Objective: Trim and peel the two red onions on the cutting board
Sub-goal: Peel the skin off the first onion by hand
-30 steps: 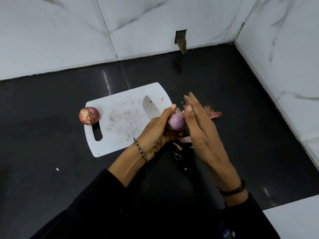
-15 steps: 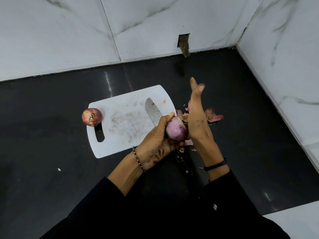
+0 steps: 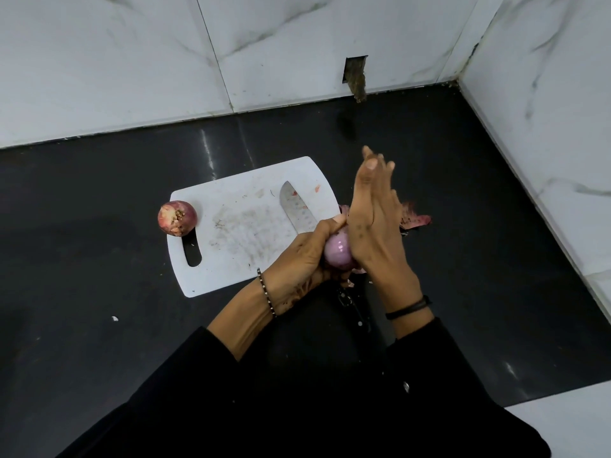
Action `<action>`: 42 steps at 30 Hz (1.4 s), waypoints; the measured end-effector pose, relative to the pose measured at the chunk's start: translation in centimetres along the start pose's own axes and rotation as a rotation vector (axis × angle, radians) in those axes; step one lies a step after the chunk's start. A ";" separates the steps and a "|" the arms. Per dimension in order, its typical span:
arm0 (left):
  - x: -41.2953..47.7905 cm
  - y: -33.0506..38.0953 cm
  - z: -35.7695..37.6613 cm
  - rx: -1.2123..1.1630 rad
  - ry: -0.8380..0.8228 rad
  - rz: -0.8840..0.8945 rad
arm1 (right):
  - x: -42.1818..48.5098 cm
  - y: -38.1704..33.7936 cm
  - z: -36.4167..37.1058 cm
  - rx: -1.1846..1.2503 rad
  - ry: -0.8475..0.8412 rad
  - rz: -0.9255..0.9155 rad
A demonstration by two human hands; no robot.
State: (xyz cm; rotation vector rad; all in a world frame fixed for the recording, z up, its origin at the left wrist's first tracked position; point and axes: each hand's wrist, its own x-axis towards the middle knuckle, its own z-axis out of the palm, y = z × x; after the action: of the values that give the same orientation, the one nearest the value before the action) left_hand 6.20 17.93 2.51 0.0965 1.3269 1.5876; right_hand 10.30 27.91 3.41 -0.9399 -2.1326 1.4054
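Note:
My left hand (image 3: 302,259) grips a peeled, pale purple onion (image 3: 338,252) just off the right front corner of the white cutting board (image 3: 238,239). My right hand (image 3: 373,216) stands flat and upright against the onion's right side, fingers straight and pointing away from me. A second red onion (image 3: 177,218), still in its skin with the root end up, sits at the board's left edge beside the handle slot. A knife lies with its blade (image 3: 297,209) on the board; its black handle (image 3: 353,309) runs under my hands.
Torn reddish onion skins (image 3: 417,220) lie on the black countertop (image 3: 99,292) right of my hands. White marble walls close the counter at the back and right, meeting in the far right corner. A small white scrap (image 3: 114,318) lies on the counter at the left.
My right hand rose from cupping the onion to a flat upright pose with straight fingers against its side. The left hand kept its hold on the onion and lowered it slightly toward me.

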 end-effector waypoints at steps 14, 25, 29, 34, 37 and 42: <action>-0.1 -0.1 0.6 -0.037 0.133 -0.028 | 0.2 0.7 0.7 -0.143 0.148 -0.152; -0.1 0.4 0.1 0.081 0.042 -0.030 | 0.6 -0.4 0.6 -0.368 0.307 -0.106; 0.3 0.4 0.3 0.058 0.042 -0.162 | 1.2 0.1 0.1 -0.434 0.281 -0.144; 0.1 0.7 -0.1 -0.087 0.005 -0.215 | 1.1 1.4 -2.0 -0.306 0.177 -0.244; -0.4 1.2 -0.2 -0.111 -0.028 -0.172 | 0.2 2.2 -2.8 -0.275 0.144 -0.274; -1.3 1.9 -0.4 -0.159 -0.042 -0.083 | -2.3 2.2 -4.3 -0.164 0.082 -0.382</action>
State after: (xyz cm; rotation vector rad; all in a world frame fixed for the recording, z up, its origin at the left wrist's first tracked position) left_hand 5.40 17.00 4.46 -0.0228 1.1539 1.6060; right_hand 15.37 29.51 3.20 -0.5894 -2.2420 1.0020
